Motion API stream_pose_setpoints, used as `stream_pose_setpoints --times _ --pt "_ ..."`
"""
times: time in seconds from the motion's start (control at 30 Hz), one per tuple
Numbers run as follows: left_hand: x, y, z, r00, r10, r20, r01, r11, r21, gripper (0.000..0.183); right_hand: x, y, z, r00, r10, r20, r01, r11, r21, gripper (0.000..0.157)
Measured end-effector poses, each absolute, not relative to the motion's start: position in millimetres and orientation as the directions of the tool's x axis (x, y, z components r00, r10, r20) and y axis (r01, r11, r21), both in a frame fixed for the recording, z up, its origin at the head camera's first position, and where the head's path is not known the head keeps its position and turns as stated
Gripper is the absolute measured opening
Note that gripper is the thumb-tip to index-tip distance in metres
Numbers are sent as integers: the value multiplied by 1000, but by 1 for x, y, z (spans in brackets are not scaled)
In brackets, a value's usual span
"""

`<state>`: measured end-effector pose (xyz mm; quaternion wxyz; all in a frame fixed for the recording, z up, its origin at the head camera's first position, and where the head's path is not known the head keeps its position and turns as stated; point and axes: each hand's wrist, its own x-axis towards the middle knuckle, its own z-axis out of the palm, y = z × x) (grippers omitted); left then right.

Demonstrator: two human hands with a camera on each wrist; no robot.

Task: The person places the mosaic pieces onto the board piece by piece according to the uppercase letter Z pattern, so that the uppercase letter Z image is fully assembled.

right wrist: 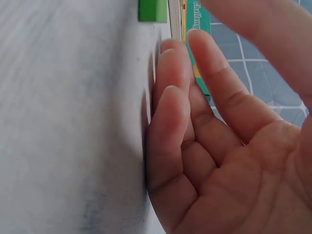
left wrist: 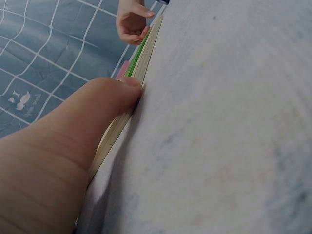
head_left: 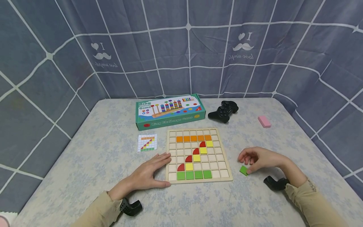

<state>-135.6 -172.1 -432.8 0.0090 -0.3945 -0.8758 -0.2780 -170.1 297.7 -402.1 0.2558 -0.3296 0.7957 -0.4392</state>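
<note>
A wooden grid board [head_left: 227,171] lies mid-table. Orange squares [head_left: 193,138] fill a row near its top, red quarter-round tiles [head_left: 196,151] and yellow squares [head_left: 196,158] run diagonally, and green squares [head_left: 198,174] line the bottom row. My left hand [head_left: 147,171] rests at the board's left side, fingers and thumb extended to its edge; in the left wrist view the thumb [left wrist: 97,109] touches the rim. Right of the board, my right hand [head_left: 262,158] hovers by a loose green tile [head_left: 243,170], its fingers loosely bent. The thumb tip is beside the tile; contact is unclear.
A pattern card [head_left: 147,142] with a similar coloured design lies left of the board. Behind stand a green game box [head_left: 170,112] and a black game controller [head_left: 224,112]. A pink block [head_left: 264,121] lies at the right. Grid-patterned curtains [head_left: 188,56] surround the table.
</note>
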Motion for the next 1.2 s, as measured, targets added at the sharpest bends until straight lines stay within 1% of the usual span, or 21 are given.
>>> stream_pose_setpoints --times 0.27,0.73,0.87,1.1,1.2 --pt "-135 -172 -431 -697 686 209 679 536 502 85 -171 298 -402 -630 -767 -124 -306 392 -868 38" --pt "-135 -171 -430 -698 685 208 676 536 506 85 -167 290 -400 -652 -746 -134 -343 448 -826 26" --pt "-135 -171 -430 -698 686 204 676 536 506 85 -165 287 -399 -666 -731 -148 -351 482 -803 25" --pt "-135 -172 -430 -699 686 204 675 538 505 86 -161 279 -395 -720 -662 -208 -316 580 -750 27" --pt "-135 -172 -430 -698 686 206 677 539 501 86 -161 276 -393 -717 -663 -216 -300 573 -762 25"
